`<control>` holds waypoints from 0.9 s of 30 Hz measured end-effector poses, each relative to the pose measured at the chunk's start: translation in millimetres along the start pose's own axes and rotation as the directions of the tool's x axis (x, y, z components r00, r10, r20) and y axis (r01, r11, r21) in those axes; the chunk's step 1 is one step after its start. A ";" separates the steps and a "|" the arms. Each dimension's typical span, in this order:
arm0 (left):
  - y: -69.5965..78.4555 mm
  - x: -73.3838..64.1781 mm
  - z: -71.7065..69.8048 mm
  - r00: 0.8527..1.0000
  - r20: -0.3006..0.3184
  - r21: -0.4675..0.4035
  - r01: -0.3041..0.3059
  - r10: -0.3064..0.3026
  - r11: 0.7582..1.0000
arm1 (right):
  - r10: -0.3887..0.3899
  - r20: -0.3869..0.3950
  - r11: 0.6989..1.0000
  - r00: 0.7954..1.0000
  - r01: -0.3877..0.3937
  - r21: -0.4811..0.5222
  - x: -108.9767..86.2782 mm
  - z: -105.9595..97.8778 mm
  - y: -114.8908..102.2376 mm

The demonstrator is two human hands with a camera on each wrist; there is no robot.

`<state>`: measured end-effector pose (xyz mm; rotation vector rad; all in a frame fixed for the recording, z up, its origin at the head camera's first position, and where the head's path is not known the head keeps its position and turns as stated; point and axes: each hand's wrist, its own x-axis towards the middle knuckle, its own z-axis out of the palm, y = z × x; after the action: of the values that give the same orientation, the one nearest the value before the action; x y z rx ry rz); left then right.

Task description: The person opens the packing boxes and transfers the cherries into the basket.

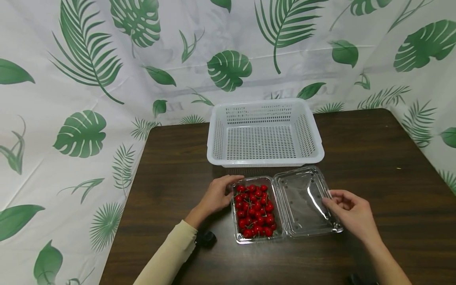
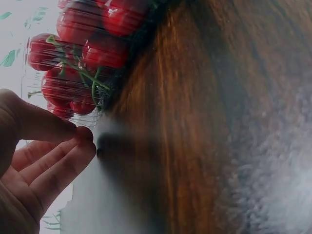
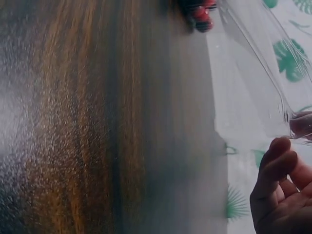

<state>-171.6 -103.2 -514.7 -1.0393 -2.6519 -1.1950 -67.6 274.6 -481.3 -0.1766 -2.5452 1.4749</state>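
A clear plastic clamshell container (image 1: 240, 240) lies unfolded on the table, its base filled with red cherries (image 1: 253, 211) on green stems. Joined to the base's right side, the transparent lid (image 1: 301, 198) is swung out flat. My left hand (image 1: 217, 192) holds the base at its far left corner, thumb by the left wall. In the left wrist view, the thumb and fingertips come together beside the wall, below the cherries (image 2: 105, 51). My right hand (image 1: 350, 211) pinches the lid's right edge between thumb and fingers. The right wrist view shows that hand (image 3: 287, 190) at the lid's corner.
Just behind the container stands a white perforated plastic basket (image 1: 263, 162). A dark wood-grain table (image 1: 171, 166) lies beneath everything. Behind it hangs a white cloth (image 1: 185, 79) printed with green leaves. Near my left wrist is a small black object (image 1: 208, 239).
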 end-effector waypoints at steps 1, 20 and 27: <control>0.0 0.5 -0.5 1.000 -0.002 0.000 0.000 0.000 1.000 | 0.001 0.008 1.000 1.000 -0.001 0.002 0.8 0.3 1.7; -5.0 15.2 -0.3 0.998 0.003 0.013 0.055 -0.055 0.998 | 0.082 0.086 0.977 0.993 -0.063 -0.203 12.2 5.2 21.6; -5.0 17.0 -0.6 0.996 0.005 -0.028 0.086 -0.086 0.996 | 0.042 0.095 0.953 0.995 -0.011 -0.302 14.7 5.7 25.5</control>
<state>-187.8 -96.5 -512.3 -0.9410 -2.7165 -1.2505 -83.1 285.4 -504.6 -0.1847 -2.8497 1.1207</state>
